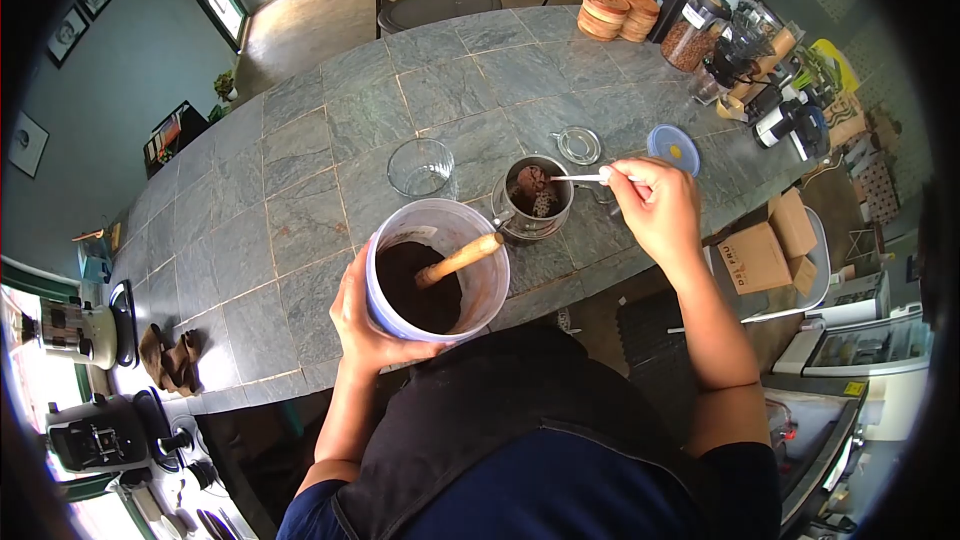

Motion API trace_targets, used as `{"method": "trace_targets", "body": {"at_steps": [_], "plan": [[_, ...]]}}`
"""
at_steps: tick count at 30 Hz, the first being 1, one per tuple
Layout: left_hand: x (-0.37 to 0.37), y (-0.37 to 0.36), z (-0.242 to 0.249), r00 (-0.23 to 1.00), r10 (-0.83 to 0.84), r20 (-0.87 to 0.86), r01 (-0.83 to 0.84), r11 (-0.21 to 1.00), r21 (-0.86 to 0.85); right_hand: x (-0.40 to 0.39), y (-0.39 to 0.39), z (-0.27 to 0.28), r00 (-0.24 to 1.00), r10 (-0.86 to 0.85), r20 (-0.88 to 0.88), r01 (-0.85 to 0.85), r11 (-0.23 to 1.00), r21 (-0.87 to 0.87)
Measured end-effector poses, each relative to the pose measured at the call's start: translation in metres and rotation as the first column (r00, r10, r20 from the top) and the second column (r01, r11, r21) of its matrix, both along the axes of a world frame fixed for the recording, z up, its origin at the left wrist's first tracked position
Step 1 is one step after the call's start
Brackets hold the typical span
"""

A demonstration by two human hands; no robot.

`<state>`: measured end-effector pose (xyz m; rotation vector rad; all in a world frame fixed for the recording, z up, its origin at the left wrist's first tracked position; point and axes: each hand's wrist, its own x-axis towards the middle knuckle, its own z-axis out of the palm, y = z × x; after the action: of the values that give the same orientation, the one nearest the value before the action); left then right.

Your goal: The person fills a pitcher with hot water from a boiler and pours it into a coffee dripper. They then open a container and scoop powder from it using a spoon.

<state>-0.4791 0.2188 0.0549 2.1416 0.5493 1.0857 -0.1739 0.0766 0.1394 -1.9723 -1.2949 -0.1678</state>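
My left hand (362,325) is wrapped around the side of a clear plastic tub (436,270), fingers curled tight on its wall, holding it up just over the near edge of the stone-tiled counter (300,200). The tub holds dark brown powder, and a wooden-handled scoop (458,260) leans inside it, its handle resting against the rim toward my right.

My right hand (655,205) is closed in a pinch around the end of a thin spoon (580,178), which reaches across the mouth of a metal cup (535,198). The cup stands on the counter just beyond the tub, close to the near edge, and has brown powder heaped inside.

An empty glass (421,168) stands to the left of the metal cup, near it but apart. Behind the cup lie a round clear lid (578,145) and a blue lid (673,148), side by side. At the far right corner sit stacked wooden coasters (620,14) and a jar of beans (692,40).
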Motion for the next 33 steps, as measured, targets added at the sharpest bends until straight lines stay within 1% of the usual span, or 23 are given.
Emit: {"method": "trace_targets", "body": {"at_steps": [2,3,5,8,9,10,12,13,15,19,21,22,24,25,26,28,29,30,32,33], "plan": [[0.001,0.002,-0.002,1.0,-0.002,0.013,0.002,1.0,0.015,-0.002,0.002,0.002,0.996,-0.086,0.023,0.087,0.993,-0.078],[0.003,0.001,-0.001,1.0,-0.004,0.013,0.004,1.0,0.015,-0.002,0.002,0.004,0.996,-0.088,0.023,0.089,0.993,-0.078],[0.005,0.0,0.0,0.998,0.019,0.054,-0.019,1.0,-0.003,-0.003,0.002,0.007,0.975,-0.185,-0.124,0.154,0.963,-0.22],[0.004,0.001,-0.001,0.998,0.03,0.05,-0.031,0.999,0.009,0.001,-0.002,0.006,0.978,-0.178,-0.114,0.156,0.972,-0.173],[0.003,0.002,-0.002,0.998,0.033,0.05,-0.033,0.999,0.008,0.003,-0.003,0.004,0.987,-0.145,-0.069,0.135,0.982,-0.133],[0.002,0.003,-0.003,0.999,0.037,0.034,-0.038,0.999,0.019,0.002,-0.004,0.004,0.987,-0.144,-0.07,0.133,0.982,-0.134],[0.0,0.003,-0.005,0.999,0.041,0.018,-0.041,0.999,0.03,-0.002,-0.005,0.007,0.991,-0.133,0.022,0.134,0.987,-0.086],[-0.002,0.003,-0.007,0.999,0.029,0.017,-0.03,0.999,0.014,-0.004,-0.006,0.009,0.991,-0.133,0.022,0.134,0.987,-0.086],[-0.003,0.003,-0.009,1.0,0.018,0.015,-0.018,1.0,-0.003,-0.007,-0.006,0.014,0.983,-0.105,0.153,0.123,0.985,-0.117],[-0.001,0.001,-0.008,0.998,-0.003,0.057,0.005,1.0,-0.03,-0.007,-0.008,0.023,0.977,-0.085,0.195,0.103,0.991,-0.087],[-0.002,0.001,-0.005,0.998,-0.012,0.067,0.015,0.999,-0.044,-0.008,-0.009,0.026,0.941,-0.028,0.337,0.056,0.996,-0.073],[-0.003,0.0,-0.005,0.999,-0.006,0.045,0.007,1.0,-0.023,-0.01,-0.009,0.027,0.941,-0.029,0.337,0.056,0.996,-0.071],[-0.004,0.0,-0.004,1.0,-0.001,0.023,0.001,1.0,0.0,-0.018,-0.008,0.028,0.853,0.068,0.517,-0.047,0.997,-0.054],[-0.004,-0.001,-0.003,1.0,-0.002,0.027,0.002,1.0,0.001,-0.021,-0.008,0.026,0.798,0.082,0.597,-0.064,0.997,-0.052],[-0.004,-0.001,-0.003,0.999,-0.004,0.032,0.004,1.0,0.002,-0.023,-0.008,0.027,0.798,0.08,0.597,-0.063,0.997,-0.05],[-0.004,-0.003,-0.002,0.998,-0.018,0.056,0.018,1.0,-0.015,-0.027,-0.01,0.029,0.664,0.096,0.741,-0.104,0.994,-0.035],[-0.004,-0.003,-0.001,0.996,-0.029,0.08,0.031,0.999,-0.033,-0.027,-0.01,0.031,0.633,0.058,0.772,-0.117,0.993,0.021],[-0.004,-0.003,-0.002,0.996,-0.025,0.08,0.028,0.999,-0.031,-0.029,-0.012,0.035,0.633,0.059,0.772,-0.121,0.992,0.023],[-0.005,-0.002,-0.003,0.99,-0.063,0.128,0.072,0.995,-0.067,-0.036,-0.017,0.049,0.791,0.05,0.609,-0.176,0.973,0.15],[-0.006,-0.003,0.001,0.992,-0.068,0.104,0.072,0.996,-0.044,-0.041,-0.018,0.057,0.817,0.115,0.565,-0.255,0.951,0.175]]}}
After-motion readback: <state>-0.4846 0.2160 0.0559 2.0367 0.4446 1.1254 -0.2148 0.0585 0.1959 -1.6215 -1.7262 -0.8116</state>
